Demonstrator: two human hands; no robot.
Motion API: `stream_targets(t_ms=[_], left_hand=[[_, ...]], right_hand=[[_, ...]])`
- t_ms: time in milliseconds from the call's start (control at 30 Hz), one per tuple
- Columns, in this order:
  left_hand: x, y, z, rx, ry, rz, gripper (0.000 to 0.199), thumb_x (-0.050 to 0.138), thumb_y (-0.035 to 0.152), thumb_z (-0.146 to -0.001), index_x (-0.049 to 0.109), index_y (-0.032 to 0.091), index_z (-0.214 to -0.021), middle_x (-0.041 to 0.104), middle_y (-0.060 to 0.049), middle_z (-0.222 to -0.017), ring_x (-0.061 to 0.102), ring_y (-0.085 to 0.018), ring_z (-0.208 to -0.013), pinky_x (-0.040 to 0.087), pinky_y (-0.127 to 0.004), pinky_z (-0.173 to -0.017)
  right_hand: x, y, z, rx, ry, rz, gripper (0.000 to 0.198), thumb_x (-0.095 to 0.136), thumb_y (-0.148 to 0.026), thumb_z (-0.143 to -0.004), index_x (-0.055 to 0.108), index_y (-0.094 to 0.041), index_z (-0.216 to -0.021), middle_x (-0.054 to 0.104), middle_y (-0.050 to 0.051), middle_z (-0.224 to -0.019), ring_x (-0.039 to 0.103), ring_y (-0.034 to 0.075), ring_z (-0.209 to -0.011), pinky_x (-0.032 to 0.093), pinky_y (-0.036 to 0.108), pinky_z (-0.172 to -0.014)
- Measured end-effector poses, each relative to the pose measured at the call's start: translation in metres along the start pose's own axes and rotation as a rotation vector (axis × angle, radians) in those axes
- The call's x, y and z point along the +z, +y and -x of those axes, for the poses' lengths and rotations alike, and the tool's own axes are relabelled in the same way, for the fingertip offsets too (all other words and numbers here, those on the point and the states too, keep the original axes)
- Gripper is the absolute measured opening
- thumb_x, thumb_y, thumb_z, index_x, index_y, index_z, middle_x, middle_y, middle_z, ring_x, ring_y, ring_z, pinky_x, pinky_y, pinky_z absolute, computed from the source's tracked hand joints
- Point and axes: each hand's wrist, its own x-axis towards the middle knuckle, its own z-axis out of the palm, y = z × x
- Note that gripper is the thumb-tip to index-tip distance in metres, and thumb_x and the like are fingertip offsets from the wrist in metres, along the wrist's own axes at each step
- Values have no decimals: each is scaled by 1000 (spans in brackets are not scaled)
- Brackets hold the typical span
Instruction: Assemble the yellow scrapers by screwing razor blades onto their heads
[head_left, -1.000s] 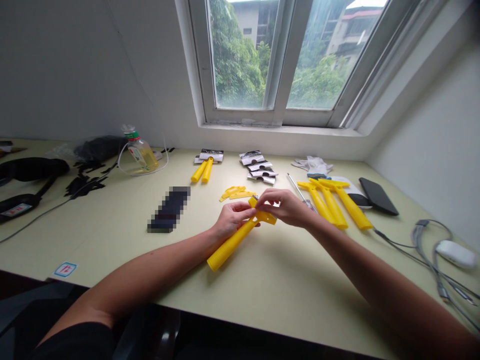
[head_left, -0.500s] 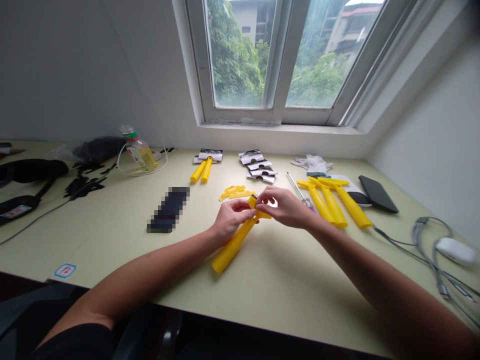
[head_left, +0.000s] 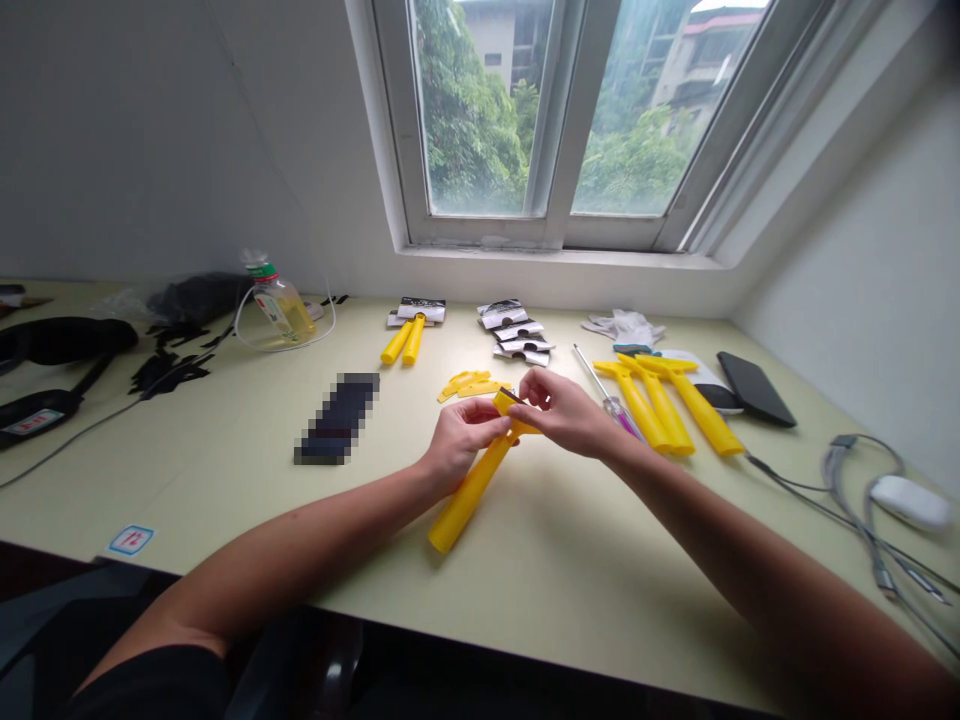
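Note:
A yellow scraper [head_left: 472, 497] with a long tubular handle slants over the table, its head pointing away from me. My left hand [head_left: 459, 440] is closed around it just below the head. At the head's right end, the thumb and bent fingers of my right hand [head_left: 559, 412] grip it. A thin dark strip shows along the head's edge; the fingers partly cover the rest. Just beyond my hands lie several flat yellow plastic pieces [head_left: 472, 386]. To the right are a screwdriver [head_left: 616, 408] and three more yellow scrapers [head_left: 660, 405].
Two yellow handles [head_left: 405, 342] in card sleeves and a stack of black-and-white cards [head_left: 517, 335] lie toward the window. A phone-like dark object [head_left: 337, 420], blurred out, is at left. White gloves [head_left: 626, 327], a black device [head_left: 756, 388], cables [head_left: 847, 490] and a bottle [head_left: 281, 310] surround.
My right thumb has slid along the scraper's head and the right fingers have lifted slightly. A small shiny bit at the head no longer shows there. The handle end shifted slightly right.

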Motion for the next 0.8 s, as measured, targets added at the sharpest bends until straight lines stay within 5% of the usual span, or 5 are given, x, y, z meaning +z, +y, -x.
stream_targets(t_ms=[133,267,433,633,800], left_hand=[[1,-1,-2,-35,12,58,31,84,27,-62,69,9,-83,69,-7,-82,67,-20,-74,57,-40,-75],[-2,1,-10,-80,76,91,31,86,24,-58,69,9,-78,69,-7,-84,66,-19,-75,59,-40,-74],[-6,3,-15,-119,104,86,28,85,22,-58,67,9,-74,69,-9,-87,66,-20,-79,59,-45,-80],[-9,1,-14,-120,61,89,28,85,23,-59,69,8,-77,69,-9,-87,66,-21,-80,59,-44,-79],[-11,-2,-14,-124,34,92,27,84,22,-61,69,8,-79,70,-10,-91,66,-22,-83,59,-41,-77]], right_hand=[[-7,0,-2,-33,-94,-6,20,57,-40,-82,54,-20,-80,57,-1,-72,51,13,-63,38,24,-55],[-45,4,-1,-37,-37,335,28,43,-44,-91,59,-21,-85,64,3,-77,54,15,-66,38,27,-62],[-89,36,3,418,-178,810,36,57,-53,-77,60,-20,-89,66,13,-85,60,26,-74,38,33,-60],[-76,58,2,537,-310,756,51,71,-28,-60,59,-17,-108,67,18,-86,63,34,-76,41,37,-57],[-98,41,-1,452,-275,542,36,56,-25,-75,62,-22,-110,65,7,-65,59,22,-57,40,34,-58]])
